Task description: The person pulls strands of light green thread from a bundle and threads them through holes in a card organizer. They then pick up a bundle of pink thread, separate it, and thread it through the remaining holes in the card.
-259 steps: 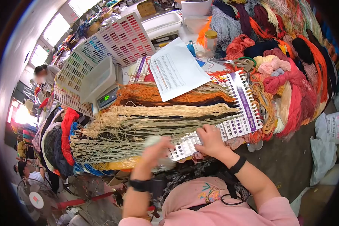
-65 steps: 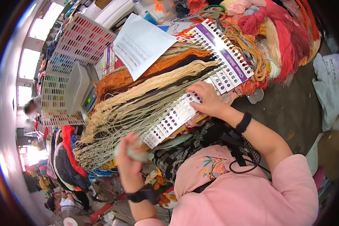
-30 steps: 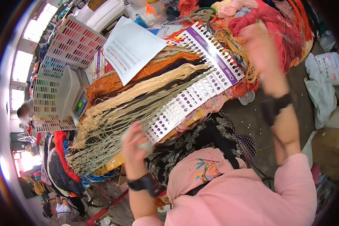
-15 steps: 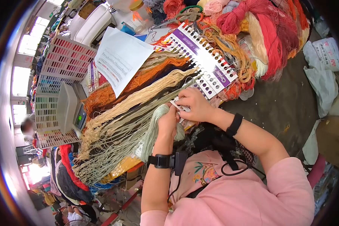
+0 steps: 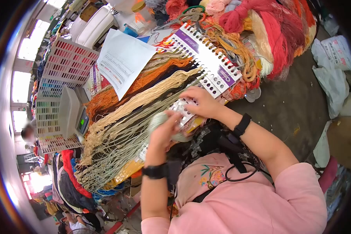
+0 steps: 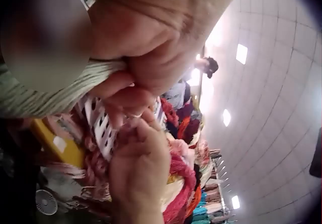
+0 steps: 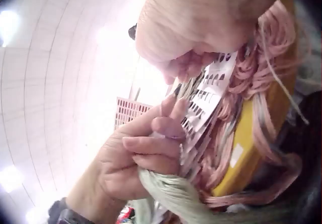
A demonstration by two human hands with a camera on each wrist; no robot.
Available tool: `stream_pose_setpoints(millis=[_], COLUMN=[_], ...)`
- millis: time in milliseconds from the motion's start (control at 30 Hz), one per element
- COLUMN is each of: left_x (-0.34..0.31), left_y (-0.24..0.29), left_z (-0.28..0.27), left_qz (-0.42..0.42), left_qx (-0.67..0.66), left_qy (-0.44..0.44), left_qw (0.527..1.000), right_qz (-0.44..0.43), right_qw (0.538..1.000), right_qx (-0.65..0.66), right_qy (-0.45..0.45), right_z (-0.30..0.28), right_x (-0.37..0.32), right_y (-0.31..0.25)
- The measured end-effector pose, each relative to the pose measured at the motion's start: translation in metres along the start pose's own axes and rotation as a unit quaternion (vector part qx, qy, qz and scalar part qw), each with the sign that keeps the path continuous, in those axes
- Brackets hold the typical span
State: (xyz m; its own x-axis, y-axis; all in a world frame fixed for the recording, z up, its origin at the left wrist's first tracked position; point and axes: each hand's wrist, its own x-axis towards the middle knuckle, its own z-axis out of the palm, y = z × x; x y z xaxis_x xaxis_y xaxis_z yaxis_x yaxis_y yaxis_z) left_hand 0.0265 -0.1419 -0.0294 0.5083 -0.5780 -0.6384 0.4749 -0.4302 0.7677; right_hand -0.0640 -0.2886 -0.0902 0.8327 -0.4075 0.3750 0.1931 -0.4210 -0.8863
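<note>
A pale green thread skein [image 5: 158, 121] hangs from my left hand [image 5: 163, 130], which grips it with curled fingers. The skein [image 7: 173, 194] trails from under the lower fingers in the right wrist view. My right hand [image 5: 204, 103] is over a white punched-hole card [image 5: 182, 106], its thumb and fingers bent at the card's surface. Both hands' fingertips come close together over the card. I cannot tell whether the right fingers pinch anything. Long grey-green threads [image 5: 132, 136] run from the card's holes across the table, beside a cream bundle [image 5: 144, 99] and orange threads [image 5: 121, 89].
A spiral-edged purple-and-white card [image 5: 206, 58] lies above the right hand. A printed sheet [image 5: 124, 62], a scale [image 5: 82, 119] with a white tray and a colour chart [image 5: 68, 62] stand left. Red and pink skeins [image 5: 269, 35] pile at right. Yellow table edge [image 7: 241, 143] is nearest the body.
The right hand reached away toward the red skeins a second ago, then returned to the card. The left hand came up to meet it with the skein and has since shifted slightly left.
</note>
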Motion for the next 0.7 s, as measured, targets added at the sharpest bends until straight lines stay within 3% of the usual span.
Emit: stream_pose_setpoints(millis=[33, 67, 100, 133, 200, 233, 333, 400, 433, 467, 500, 567, 600, 633, 700], left_x=[-0.015, -0.030, -0.045, -0.051, -0.082, -0.100, -0.134, -0.127, -0.121, -0.113, -0.102, -0.087, -0.083, -0.079, -0.074], left_y=[0.008, 0.016, 0.018, 0.010, -0.018, -0.027, -0.017, -0.021, -0.017, -0.018, -0.023, -0.016, -0.010, -0.011, -0.010], left_z=[-0.016, -0.049, -0.093, -0.159, -0.294, -0.320, -0.257, -0.186, -0.141, -0.114, -0.096, -0.054, -0.039, -0.031, -0.020], left_qz=[-0.011, 0.022, 0.083, 0.156, 0.194, 0.214, 0.199, 0.192, 0.147, 0.122, 0.130, 0.122, 0.115, 0.115, 0.115], left_qx=[0.010, 0.062, -0.063, -0.149, -0.426, -0.423, -0.363, -0.286, -0.270, -0.276, -0.260, -0.296, -0.306, -0.302, -0.291], left_qy=[0.053, 0.104, 0.108, 0.173, 0.137, 0.317, 0.316, 0.164, 0.188, 0.124, 0.040, -0.039, -0.052, -0.071, -0.113], left_qw=[0.999, 0.992, 0.989, 0.961, 0.873, 0.821, 0.854, 0.924, 0.933, 0.945, 0.956, 0.947, 0.944, 0.944, 0.943], right_qz=[-0.050, -0.041, -0.034, -0.029, -0.025, -0.024, -0.009, -0.021, -0.026, -0.053, -0.033, 0.013, 0.077, 0.118, 0.255], right_qw=[0.993, 0.988, 0.981, 0.979, 0.976, 0.974, 0.969, 0.970, 0.970, 0.974, 0.986, 0.999, 0.996, 0.983, 0.907], right_qx=[-0.106, -0.149, -0.191, -0.201, -0.215, -0.224, -0.245, -0.242, -0.242, -0.218, -0.161, -0.048, 0.028, 0.126, 0.306], right_qy=[0.007, -0.013, -0.033, -0.025, -0.014, -0.018, -0.036, -0.022, -0.016, 0.028, 0.016, -0.005, -0.035, -0.061, -0.134], right_z=[0.003, 0.006, 0.007, 0.008, 0.015, 0.017, 0.016, 0.019, 0.021, 0.022, 0.023, 0.027, 0.029, 0.035, 0.040], right_x=[-0.003, -0.005, -0.007, -0.007, -0.006, -0.005, -0.005, -0.005, -0.004, -0.003, -0.003, -0.006, -0.007, -0.010, -0.013], right_y=[0.001, -0.002, -0.004, -0.004, -0.003, -0.004, -0.010, -0.006, -0.006, -0.017, -0.027, -0.048, -0.067, -0.076, -0.103])
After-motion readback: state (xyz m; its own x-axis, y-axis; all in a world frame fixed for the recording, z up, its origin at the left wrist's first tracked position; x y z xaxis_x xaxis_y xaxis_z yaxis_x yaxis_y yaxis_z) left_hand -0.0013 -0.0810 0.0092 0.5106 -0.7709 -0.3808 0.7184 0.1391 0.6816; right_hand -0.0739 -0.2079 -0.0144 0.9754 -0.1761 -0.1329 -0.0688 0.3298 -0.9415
